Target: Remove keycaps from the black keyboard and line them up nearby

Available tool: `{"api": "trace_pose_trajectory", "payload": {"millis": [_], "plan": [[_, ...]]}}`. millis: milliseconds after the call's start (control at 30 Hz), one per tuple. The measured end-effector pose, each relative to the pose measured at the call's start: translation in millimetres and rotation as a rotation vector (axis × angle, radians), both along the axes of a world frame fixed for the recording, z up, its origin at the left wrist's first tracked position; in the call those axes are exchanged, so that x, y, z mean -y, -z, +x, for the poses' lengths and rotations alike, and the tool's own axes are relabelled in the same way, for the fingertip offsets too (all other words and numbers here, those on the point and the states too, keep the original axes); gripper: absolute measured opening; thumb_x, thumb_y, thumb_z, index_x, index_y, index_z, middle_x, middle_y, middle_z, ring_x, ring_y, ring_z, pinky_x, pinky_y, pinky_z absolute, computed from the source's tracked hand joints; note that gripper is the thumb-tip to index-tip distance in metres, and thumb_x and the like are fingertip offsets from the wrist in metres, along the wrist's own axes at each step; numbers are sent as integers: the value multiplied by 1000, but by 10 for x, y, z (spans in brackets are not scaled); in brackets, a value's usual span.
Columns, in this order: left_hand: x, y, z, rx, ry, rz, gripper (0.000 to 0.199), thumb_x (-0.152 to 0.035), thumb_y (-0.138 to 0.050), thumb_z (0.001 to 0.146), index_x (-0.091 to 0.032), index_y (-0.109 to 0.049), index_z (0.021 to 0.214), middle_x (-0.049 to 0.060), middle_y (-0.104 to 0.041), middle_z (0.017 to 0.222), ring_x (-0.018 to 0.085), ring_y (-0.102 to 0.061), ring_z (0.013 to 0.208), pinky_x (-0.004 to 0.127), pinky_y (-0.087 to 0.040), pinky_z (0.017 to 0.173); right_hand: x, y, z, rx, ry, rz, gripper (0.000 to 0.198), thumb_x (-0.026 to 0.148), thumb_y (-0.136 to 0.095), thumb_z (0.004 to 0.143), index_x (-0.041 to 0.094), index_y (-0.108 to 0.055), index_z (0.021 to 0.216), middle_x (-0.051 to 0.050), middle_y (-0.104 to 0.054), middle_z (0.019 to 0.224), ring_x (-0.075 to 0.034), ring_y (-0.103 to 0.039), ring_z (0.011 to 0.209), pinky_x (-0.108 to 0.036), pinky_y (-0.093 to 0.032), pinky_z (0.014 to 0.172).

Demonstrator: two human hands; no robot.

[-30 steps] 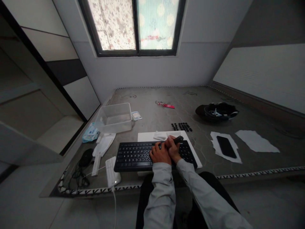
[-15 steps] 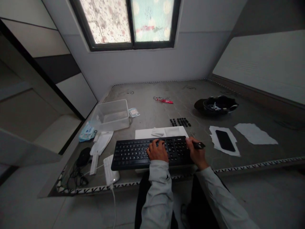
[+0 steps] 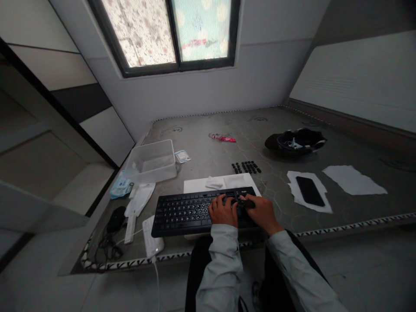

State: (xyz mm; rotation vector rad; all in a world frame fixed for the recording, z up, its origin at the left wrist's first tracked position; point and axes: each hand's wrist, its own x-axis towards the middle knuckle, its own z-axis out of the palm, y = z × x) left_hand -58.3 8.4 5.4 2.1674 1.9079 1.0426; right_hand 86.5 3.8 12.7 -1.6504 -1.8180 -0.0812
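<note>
A black keyboard (image 3: 182, 212) lies at the front edge, partly over a white sheet (image 3: 195, 185). Many of its middle positions show pale round spots instead of plain keys. My left hand (image 3: 223, 213) rests on it right of the middle, fingers bent but apart, with nothing seen in them. Close beside it, my right hand (image 3: 264, 213) is closed around a short dark tool (image 3: 248, 203), held over the keyboard's right part; its exact kind is unclear. Behind the keyboard, several small black keycaps (image 3: 246, 167) lie in rows.
Left stand a clear plastic box (image 3: 152, 164), a blue packet (image 3: 121, 185), a black mouse (image 3: 116, 219) with its cable and a white power strip (image 3: 152, 238). Right are a phone (image 3: 310, 191) on paper, another paper piece (image 3: 354, 180) and a black cap (image 3: 295, 143). A red item (image 3: 226, 139) lies farther back.
My right hand has moved left with the dark tool, from the keyboard's right end to beside my left hand. The left hand has shifted slightly right. The view has tilted a little.
</note>
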Motion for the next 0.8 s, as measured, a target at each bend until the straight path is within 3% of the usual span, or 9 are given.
{"api": "trace_pose_trajectory", "payload": {"millis": [167,333,400,633,800], "plan": [[-29,55,-53,144,77,141,18,-28,-64,88,-25,-70,106,3,-72,100,20,-62,93,34,-45,81,6,-22,35,-64,0,24,32,42,-53,92,23,-69,71,-4,-71,66,-18,-65,60,-27,-38,58],[9,8,-49,263,133,396,18,-25,-59,92,-18,-67,106,7,-73,95,18,-65,86,30,-48,82,35,-65,14,-122,-127,31,26,39,-53,93,26,-72,105,-4,-75,89,-18,-68,70,-27,-44,66],[38,-13,-26,292,142,445,18,-23,-61,90,-17,-66,106,7,-73,93,16,-65,83,28,-49,80,54,-91,-18,-150,-172,67,27,39,-53,93,26,-71,110,-4,-76,92,-18,-68,71,-27,-46,66],[67,3,-7,326,151,444,14,-22,-60,91,-17,-66,103,6,-73,90,15,-64,73,26,-51,73,85,-120,-73,-252,-261,85,23,36,-55,93,28,-73,105,-4,-76,93,-18,-68,72,-29,-49,69],[32,28,-38,305,221,434,21,-19,-55,94,-19,-67,111,7,-72,98,15,-67,90,26,-53,83,63,-83,-44,-303,-261,67,23,36,-55,93,28,-73,104,-4,-76,93,-19,-69,75,-30,-50,71]]}}
